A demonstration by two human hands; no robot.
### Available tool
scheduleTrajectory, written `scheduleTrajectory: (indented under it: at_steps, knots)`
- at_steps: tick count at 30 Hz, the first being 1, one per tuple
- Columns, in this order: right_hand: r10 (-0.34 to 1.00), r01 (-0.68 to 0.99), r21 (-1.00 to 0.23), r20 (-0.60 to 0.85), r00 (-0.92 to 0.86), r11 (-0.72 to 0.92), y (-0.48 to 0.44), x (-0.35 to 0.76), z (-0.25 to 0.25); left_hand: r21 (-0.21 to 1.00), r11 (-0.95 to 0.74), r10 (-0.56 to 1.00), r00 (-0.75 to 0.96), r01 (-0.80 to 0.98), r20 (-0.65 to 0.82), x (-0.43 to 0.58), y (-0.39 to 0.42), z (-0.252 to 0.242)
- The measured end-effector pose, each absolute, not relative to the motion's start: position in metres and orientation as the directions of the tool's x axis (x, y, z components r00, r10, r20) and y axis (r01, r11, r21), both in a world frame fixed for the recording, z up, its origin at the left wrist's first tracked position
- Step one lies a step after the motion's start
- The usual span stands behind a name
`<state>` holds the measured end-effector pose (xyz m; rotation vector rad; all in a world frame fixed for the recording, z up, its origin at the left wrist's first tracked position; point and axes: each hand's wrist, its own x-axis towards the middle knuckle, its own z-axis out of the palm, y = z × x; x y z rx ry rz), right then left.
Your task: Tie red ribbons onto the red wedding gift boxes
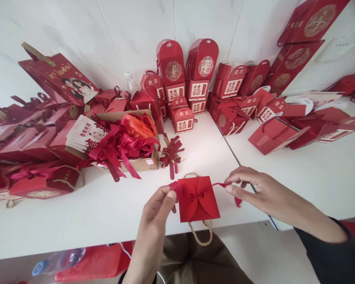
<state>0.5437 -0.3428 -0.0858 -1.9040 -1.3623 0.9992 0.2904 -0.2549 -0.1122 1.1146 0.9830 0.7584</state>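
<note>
A small red box (pixel 198 209) with rounded overlapping flaps and gold rope handles sits at the front edge of the white table (pixel 130 213). A dark red ribbon (pixel 197 195) runs through the holes in its flaps and is crossed in the middle. At the box's left side, my left hand (pixel 159 209) pinches one end of the ribbon between thumb and fingers. To the right of the box, my right hand (pixel 254 187) pinches the other end, whose tip hangs below the fingers.
Behind on the left, a cardboard box (pixel 143 163) holds red ribbons. Small red tags (pixel 172 154) lie beside it. Stacked red gift boxes (pixel 183 120) line the wall, with more at left and right. A dark seam (pixel 227 144) crosses the table. Below is a plastic bottle (pixel 59 261).
</note>
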Motion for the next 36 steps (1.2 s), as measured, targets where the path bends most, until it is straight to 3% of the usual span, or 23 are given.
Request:
scheduleTrajectory:
  at_steps: [3,6,11,14,21,24,28,32,36]
  knots:
    - [0.953,0.573,-0.762,-0.232,0.193,-0.301,-0.343,0.54,-0.089,0.975,0.075,0.929,0.341,0.211,-0.145,0.291,-0.254,-0.113]
    - [0.938,0.536,-0.769,-0.288,0.194,-0.348,-0.342,0.535,-0.095,0.938,-0.139,0.968,0.244,0.318,0.061,0.289,-0.255,-0.117]
    - [0.956,0.548,-0.783,-0.237,0.175,-0.295,-0.339,0.528,-0.099,0.795,-0.475,0.806,0.549,0.378,0.221,0.281,-0.252,-0.119]
    - [0.95,0.499,-0.813,-0.209,0.233,-0.301,-0.34,0.526,-0.093,0.728,-0.554,0.769,0.583,0.404,0.262,0.278,-0.246,-0.118]
    - [0.953,0.498,-0.828,-0.135,0.272,-0.259,-0.341,0.52,-0.078,0.627,-0.586,0.81,0.404,0.513,0.425,0.278,-0.242,-0.12]
    - [0.96,0.514,-0.828,-0.099,0.262,-0.225,-0.341,0.517,-0.075,0.758,-0.473,0.86,0.421,0.449,0.287,0.278,-0.241,-0.112]
    - [0.966,0.511,-0.842,-0.042,0.256,-0.172,-0.339,0.511,-0.07,0.952,-0.193,0.849,0.527,0.236,0.041,0.284,-0.238,-0.099]
    - [0.967,0.482,-0.858,-0.058,0.248,-0.175,-0.337,0.504,-0.064,0.999,-0.017,0.801,0.598,0.041,-0.011,0.298,-0.237,-0.096]
    - [0.972,0.47,-0.869,-0.052,0.228,-0.156,-0.334,0.499,-0.062,0.999,0.018,0.788,0.616,-0.042,0.012,0.309,-0.237,-0.103]
